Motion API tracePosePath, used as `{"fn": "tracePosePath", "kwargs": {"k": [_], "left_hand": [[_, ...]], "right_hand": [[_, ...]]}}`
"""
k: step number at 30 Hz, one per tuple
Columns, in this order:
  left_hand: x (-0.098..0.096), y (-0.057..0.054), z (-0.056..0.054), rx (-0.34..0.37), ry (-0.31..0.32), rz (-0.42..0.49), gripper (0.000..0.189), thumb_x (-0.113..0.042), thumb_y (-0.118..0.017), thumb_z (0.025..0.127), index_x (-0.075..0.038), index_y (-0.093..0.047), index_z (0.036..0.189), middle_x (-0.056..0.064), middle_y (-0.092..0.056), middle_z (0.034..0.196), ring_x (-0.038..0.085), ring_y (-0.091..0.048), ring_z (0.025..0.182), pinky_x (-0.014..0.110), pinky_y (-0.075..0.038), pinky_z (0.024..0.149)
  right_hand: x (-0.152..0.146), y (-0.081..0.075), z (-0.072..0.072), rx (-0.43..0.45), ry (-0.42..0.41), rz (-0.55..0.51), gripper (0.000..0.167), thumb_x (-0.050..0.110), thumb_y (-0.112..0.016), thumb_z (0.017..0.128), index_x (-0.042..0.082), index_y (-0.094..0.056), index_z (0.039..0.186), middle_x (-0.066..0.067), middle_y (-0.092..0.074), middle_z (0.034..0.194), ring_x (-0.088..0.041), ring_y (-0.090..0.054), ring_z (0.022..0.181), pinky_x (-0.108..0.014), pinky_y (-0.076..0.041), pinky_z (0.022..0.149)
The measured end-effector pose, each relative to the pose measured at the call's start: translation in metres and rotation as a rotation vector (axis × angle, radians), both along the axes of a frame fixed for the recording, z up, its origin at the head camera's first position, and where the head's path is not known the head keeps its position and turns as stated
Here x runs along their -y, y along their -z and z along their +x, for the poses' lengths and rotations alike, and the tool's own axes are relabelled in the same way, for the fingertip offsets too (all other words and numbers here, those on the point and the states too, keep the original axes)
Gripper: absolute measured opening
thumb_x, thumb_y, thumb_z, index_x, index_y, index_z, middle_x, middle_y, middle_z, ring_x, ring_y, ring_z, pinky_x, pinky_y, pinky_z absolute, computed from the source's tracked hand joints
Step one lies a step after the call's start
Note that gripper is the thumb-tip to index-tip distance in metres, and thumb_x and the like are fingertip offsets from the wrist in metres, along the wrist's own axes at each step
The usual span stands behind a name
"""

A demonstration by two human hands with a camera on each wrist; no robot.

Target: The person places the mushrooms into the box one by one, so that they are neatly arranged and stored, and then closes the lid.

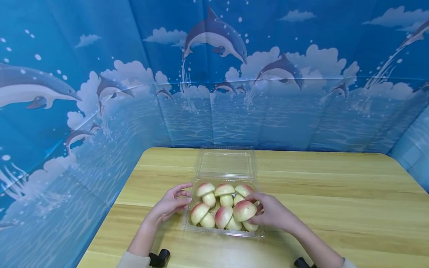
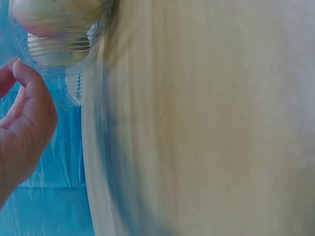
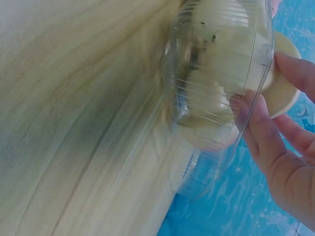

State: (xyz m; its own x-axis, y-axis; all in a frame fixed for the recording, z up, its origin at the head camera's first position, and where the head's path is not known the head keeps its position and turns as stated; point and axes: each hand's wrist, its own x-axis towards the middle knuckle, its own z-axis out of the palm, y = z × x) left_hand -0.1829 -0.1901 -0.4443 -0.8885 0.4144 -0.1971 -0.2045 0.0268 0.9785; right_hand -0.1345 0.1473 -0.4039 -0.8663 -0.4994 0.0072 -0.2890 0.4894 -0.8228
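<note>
A clear plastic clamshell box [image 1: 222,233] with its lid [image 1: 226,164] folded back holds several mushroom-shaped pieces in two rows. They are pale yellow, with red-tinged caps. My right hand [image 1: 273,212] reaches over the box's right side and grips the cap of the front right mushroom [image 1: 245,210]. In the right wrist view, thumb and fingers close around that cap at the clear rim, some fingers behind the plastic wall. At the left edge of the box, my left hand [image 1: 170,204] has loosely bent fingers around nothing, its fingertips close to the rim beside the left mushrooms [image 1: 199,213].
The box stands on a light wood-grain table [image 1: 321,193] with rounded far corners. Behind and to the left hangs a blue curtain [image 1: 214,119] printed with dolphins and clouds. Black straps with devices [image 1: 159,258] sit at both wrists.
</note>
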Motion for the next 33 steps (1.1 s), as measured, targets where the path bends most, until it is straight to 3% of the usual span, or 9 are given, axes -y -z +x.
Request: {"fn": "tracePosePath", "kwargs": {"k": [8,16,33], "left_hand": [[0.0,0.001,0.001,0.0,-0.005,-0.01,0.061,0.001,-0.058,0.088,0.001,-0.03,0.142,0.008,-0.05,0.101,0.008,-0.05,0.069,0.02,-0.044,0.062],[0.0,0.002,0.001,0.003,-0.011,-0.014,0.061,0.001,-0.059,0.087,0.0,-0.031,0.142,0.01,-0.049,0.102,0.009,-0.05,0.069,0.02,-0.044,0.062],[0.002,0.001,-0.001,0.001,-0.004,-0.009,0.061,0.0,-0.059,0.087,0.0,-0.031,0.141,0.01,-0.049,0.104,0.008,-0.05,0.068,0.02,-0.045,0.063]], "right_hand": [[0.002,0.0,0.003,-0.066,-0.028,-0.014,0.044,0.002,-0.077,0.069,0.006,-0.058,0.108,-0.011,-0.058,0.106,-0.014,-0.059,0.073,-0.024,-0.052,0.064],[0.006,-0.003,0.004,-0.216,0.036,0.137,0.047,0.005,-0.079,0.065,0.001,-0.064,0.109,-0.008,-0.062,0.096,-0.003,-0.055,0.062,-0.02,-0.048,0.056],[0.0,-0.012,0.002,-0.083,0.055,0.096,0.041,0.008,-0.078,0.069,0.003,-0.066,0.108,-0.013,-0.062,0.101,-0.006,-0.054,0.055,-0.024,-0.046,0.048]]}}
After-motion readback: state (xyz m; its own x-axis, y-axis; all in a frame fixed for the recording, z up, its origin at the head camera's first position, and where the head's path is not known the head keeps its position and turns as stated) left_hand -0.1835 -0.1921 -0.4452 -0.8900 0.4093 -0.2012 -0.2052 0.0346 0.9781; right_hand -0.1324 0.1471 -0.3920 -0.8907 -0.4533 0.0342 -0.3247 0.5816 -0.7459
